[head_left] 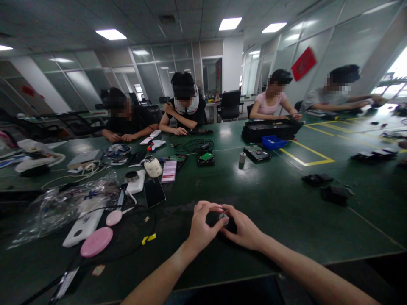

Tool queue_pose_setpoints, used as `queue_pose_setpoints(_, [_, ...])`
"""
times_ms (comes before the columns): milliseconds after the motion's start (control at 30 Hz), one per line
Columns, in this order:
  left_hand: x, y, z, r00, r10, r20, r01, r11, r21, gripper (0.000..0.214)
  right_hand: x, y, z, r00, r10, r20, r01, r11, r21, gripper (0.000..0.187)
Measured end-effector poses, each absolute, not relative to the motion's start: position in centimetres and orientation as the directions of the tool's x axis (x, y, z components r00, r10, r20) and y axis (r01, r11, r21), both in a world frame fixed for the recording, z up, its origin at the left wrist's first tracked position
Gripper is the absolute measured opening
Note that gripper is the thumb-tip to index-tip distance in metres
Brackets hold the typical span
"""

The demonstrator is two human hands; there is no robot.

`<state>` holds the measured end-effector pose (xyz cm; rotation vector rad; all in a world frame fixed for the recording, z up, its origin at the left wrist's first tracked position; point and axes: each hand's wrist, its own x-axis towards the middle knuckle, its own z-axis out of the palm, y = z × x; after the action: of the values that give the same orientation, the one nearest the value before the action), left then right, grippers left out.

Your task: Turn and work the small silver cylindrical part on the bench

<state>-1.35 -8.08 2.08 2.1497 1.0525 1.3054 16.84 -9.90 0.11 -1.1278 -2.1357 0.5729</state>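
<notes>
My left hand [201, 226] and my right hand [243, 230] meet just above the dark green table [280, 199] near its front edge. The fingers of both are curled and pinched together around a small dark part with a pale tip [223, 217]. I cannot make out what that part is. Both forearms reach in from the bottom of the view.
A black phone [154, 192], a white power bank [83, 224], a pink round case [96, 242] and a clear plastic bag [63, 201] lie to the left. Small black parts [333, 194] lie to the right. Several people work along the far side by a blue tray [273, 142].
</notes>
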Motion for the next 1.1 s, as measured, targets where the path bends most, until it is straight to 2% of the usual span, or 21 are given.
queue_pose_setpoints(100, [-1.4,-8.0,2.1,0.272,0.783,0.56,0.393,-0.621,0.678,0.026,16.8,-9.9,0.0,-0.419,0.842,0.341,0.563,0.535,-0.629,0.06])
queue_pose_setpoints(267, [-1.6,-8.1,2.4,0.372,0.764,0.527,0.342,-0.64,0.688,0.013,16.8,-9.9,-0.2,-0.423,0.827,0.372,0.56,0.56,-0.61,0.057])
queue_pose_setpoints(500, [-1.4,-8.4,2.8,0.448,0.736,0.507,0.306,-0.659,0.687,0.016,16.8,-9.9,-0.5,-0.44,0.809,0.389,0.553,0.586,-0.592,0.056])
queue_pose_setpoints(733, [-1.6,-8.2,2.4,0.33,0.771,0.545,0.344,-0.636,0.691,0.012,16.6,-9.9,0.2,-0.452,0.815,0.363,0.565,0.577,-0.59,0.052])
queue_pose_setpoints(967, [-1.7,-7.9,1.7,0.323,0.787,0.526,0.304,-0.613,0.729,0.009,16.7,-9.9,-0.1,-0.45,0.812,0.372,0.577,0.582,-0.573,0.052])
queue_pose_setpoints(1100, [-1.9,-7.4,0.8,0.237,0.781,0.578,0.312,-0.625,0.716,0.011,16.8,-9.9,-0.1,-0.468,0.8,0.374,0.586,0.598,-0.547,0.047])
